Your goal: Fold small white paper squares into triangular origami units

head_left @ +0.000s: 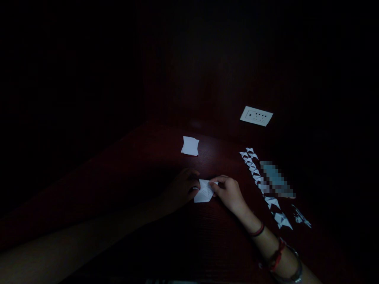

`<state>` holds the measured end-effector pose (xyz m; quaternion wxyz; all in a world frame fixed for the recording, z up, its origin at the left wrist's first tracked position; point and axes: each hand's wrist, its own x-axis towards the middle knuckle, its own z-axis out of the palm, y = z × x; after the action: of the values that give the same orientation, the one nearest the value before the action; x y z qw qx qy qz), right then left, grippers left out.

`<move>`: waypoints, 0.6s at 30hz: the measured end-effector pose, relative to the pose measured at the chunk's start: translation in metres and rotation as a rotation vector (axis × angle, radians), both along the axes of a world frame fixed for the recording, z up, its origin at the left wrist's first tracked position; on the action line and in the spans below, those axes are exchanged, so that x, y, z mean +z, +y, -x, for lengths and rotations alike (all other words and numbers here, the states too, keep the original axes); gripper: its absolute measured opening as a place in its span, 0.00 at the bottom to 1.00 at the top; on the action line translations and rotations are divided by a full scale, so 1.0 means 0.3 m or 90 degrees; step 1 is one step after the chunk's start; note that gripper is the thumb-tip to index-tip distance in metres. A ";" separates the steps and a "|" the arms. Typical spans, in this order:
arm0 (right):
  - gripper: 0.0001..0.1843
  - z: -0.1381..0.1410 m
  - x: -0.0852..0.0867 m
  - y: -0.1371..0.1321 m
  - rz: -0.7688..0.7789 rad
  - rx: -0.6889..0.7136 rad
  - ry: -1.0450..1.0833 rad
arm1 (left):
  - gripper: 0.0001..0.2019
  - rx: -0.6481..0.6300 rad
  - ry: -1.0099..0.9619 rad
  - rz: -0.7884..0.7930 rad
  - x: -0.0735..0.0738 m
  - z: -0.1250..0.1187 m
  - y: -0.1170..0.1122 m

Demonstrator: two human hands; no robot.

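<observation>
A small white sheet of paper (205,192), partly folded, lies on the dark reddish table between my hands. My right hand (229,191) pinches its upper right corner between thumb and fingers. At the paper's left edge, my left hand (187,184) has its fingers closed on it, though deep shadow hides part of that grip. Beyond them sits a small stack of white paper squares (190,146). To the right, a slanting row of folded white paper pieces (254,170) runs toward me, with larger folded pieces (282,221) at its near end.
A blurred-out flat bluish object (276,179) lies right of the row. Nearer me is a small pale cluster (301,217) I cannot make out. A white socket plate (256,116) is on the back wall. The surroundings are very dark.
</observation>
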<state>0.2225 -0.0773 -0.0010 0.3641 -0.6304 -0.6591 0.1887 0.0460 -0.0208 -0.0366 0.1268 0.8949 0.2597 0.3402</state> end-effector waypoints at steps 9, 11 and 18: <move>0.12 0.008 0.002 0.000 0.066 -0.037 0.072 | 0.04 -0.005 0.006 -0.027 0.006 -0.001 -0.001; 0.13 0.009 0.001 0.003 0.083 -0.047 0.087 | 0.04 -0.008 0.005 -0.039 0.008 -0.001 -0.003; 0.23 0.003 0.007 -0.003 0.126 -0.027 0.134 | 0.06 -0.016 0.051 -0.055 0.013 0.011 -0.007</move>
<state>0.2216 -0.0783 0.0011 0.3711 -0.6537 -0.5821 0.3100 0.0426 -0.0230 -0.0326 0.0816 0.9158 0.2379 0.3132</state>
